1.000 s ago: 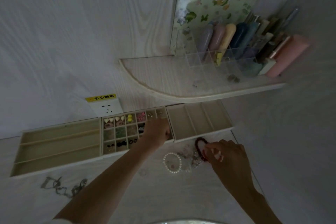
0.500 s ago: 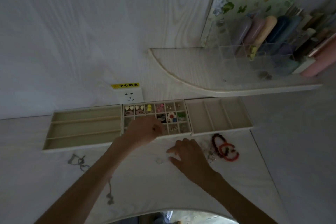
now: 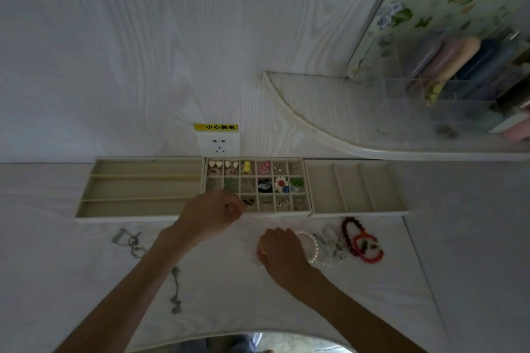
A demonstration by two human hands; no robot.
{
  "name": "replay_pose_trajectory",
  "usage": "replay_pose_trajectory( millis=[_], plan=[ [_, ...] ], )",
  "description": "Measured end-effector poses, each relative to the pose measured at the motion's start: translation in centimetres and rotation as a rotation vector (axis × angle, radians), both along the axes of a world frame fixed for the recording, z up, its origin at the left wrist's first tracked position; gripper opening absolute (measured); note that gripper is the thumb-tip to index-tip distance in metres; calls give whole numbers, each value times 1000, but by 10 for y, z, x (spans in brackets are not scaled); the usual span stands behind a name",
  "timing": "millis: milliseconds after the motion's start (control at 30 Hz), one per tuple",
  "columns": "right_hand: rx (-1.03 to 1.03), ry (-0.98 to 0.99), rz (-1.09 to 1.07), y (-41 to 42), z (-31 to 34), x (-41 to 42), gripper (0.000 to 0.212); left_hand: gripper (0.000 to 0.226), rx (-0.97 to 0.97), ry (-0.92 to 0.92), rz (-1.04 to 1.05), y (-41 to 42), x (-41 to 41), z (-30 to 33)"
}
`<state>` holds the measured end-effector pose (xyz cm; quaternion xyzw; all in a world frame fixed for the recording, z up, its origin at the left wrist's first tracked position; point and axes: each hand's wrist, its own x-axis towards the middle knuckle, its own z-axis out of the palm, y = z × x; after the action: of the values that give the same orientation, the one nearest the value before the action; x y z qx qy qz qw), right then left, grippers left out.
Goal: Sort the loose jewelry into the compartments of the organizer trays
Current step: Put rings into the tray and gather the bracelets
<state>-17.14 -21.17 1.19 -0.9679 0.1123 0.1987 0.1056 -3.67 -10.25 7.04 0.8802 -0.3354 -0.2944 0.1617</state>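
Loose jewelry lies on a white wood-grain tabletop (image 3: 57, 238) in front of three beige organizer trays lined up along its back edge, against the wall. A white pearl-bead bracelet (image 3: 315, 246), a tangle of clear and pale beads (image 3: 332, 246), a dark red bead bracelet (image 3: 348, 233) and a bright red-orange bracelet (image 3: 370, 252) sit together towards the table's right edge, just in front of the right tray (image 3: 358, 189), whose long slots run front to back. Two grey metal chains (image 3: 129, 241) lie towards the left, in front of the left tray (image 3: 137, 189), whose long slots run side to side. The middle tray (image 3: 255, 185), a grid of small square compartments, holds heart-shaped pieces, yellow beads, a pink flower, a white flower with a red centre, and green and black items. The left hand (image 3: 212, 212) hovers at the front-left corner of that grid, fingers curled together around something small and dark, too small to identify. The right hand (image 3: 282, 249) rests knuckles-up on the tabletop just beside the pearl bracelet, fingers bent under; whether it grips anything cannot be told. A white wall socket (image 3: 218, 145) with a yellow warning label (image 3: 215, 127) sits behind the trays, and a curved white shelf (image 3: 329, 123) at the upper right carries a clear acrylic holder (image 3: 430, 94) of coloured tubes.
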Motion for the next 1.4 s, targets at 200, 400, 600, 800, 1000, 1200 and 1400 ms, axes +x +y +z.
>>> replay_pose_trajectory(
  millis=[200,400,600,800,1000,1200,1400],
  plan=[
    [262,-409,-450,-57,30,-6,12,23,-44,42,-26,-7,3,1],
    [299,-477,-722,-110,24,5,13,22,-84,19,-55,-27,-1,2],
    [184,-479,-663,-96,0,5,7,22,-88,10,-136,-40,-10,-4],
    [-2,-459,-536,-95,-3,9,14,22,-62,-5,-156,-38,-12,-12],
    [-95,-491,-489,-94,-3,9,12,22,-51,-2,-164,-41,-12,-14],
    [-85,-542,-444,-104,11,2,11,26,-98,-99,-253,-68,-15,-16],
    [-149,-397,-110,-119,18,-20,42,32,42,-439,-587,-95,-11,-24]
  ],
)
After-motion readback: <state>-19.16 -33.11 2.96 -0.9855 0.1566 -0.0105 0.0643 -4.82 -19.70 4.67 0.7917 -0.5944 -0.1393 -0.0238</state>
